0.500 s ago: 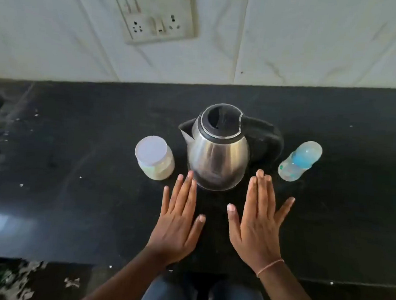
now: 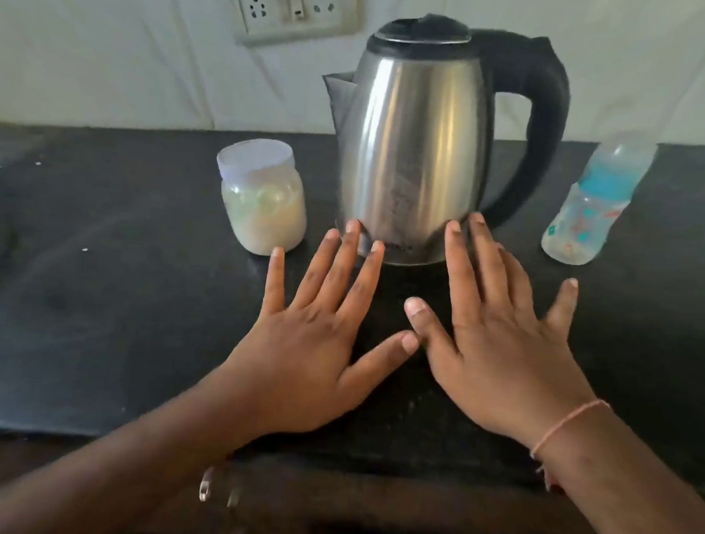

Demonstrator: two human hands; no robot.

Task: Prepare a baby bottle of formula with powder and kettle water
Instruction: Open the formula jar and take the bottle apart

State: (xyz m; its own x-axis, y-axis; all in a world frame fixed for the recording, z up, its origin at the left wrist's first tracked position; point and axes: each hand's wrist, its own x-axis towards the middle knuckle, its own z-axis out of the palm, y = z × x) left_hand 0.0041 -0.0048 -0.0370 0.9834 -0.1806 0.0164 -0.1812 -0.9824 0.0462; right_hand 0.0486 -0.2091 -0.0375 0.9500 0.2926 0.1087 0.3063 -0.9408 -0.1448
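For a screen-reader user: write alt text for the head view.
Two bare hands, left hand and right hand, lie flat and empty on a black counter before a steel kettle. A powder jar stands left of it, a capped baby bottle right.

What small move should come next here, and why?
Probably the right hand should reach for the baby bottle to uncap it. Both hands lie flat and empty on the black counter, the left hand too; the bottle still wears its cap, the powder jar its lid, and the kettle stands closed.
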